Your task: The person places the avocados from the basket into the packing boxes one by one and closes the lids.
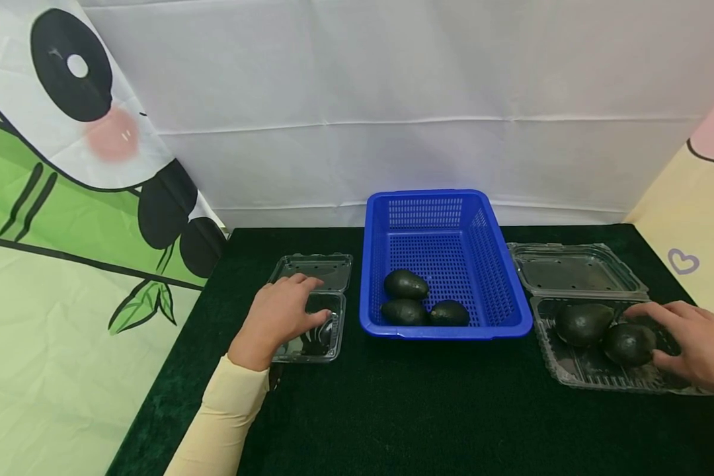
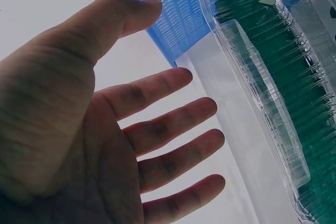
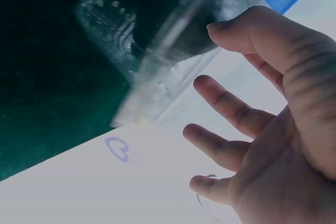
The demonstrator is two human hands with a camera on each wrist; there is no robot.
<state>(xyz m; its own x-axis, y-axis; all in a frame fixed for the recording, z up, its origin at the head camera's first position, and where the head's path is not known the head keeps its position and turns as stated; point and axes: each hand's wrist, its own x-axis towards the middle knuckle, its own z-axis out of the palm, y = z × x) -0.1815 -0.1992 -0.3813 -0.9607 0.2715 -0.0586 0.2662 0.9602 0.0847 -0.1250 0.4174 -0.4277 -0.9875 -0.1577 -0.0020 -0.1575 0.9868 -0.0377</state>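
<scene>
I have the right grip [image 1: 696,344] spread and empty, the nearer avocado [image 1: 629,345] just left of its thumb, inside the clear box [image 1: 583,379]; my left grip [image 1: 281,315], also spread and empty, is well apart.

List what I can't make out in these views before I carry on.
Head: the left part of the left container, behind the left hand.
Head: the right arm, cut off by the right edge.
Head: whether the right hand touches the nearest avocado; they meet edge to edge here.
Left wrist: the left container's far side, cut off by the frame.
Right wrist: the right container's contents, blurred.
</scene>
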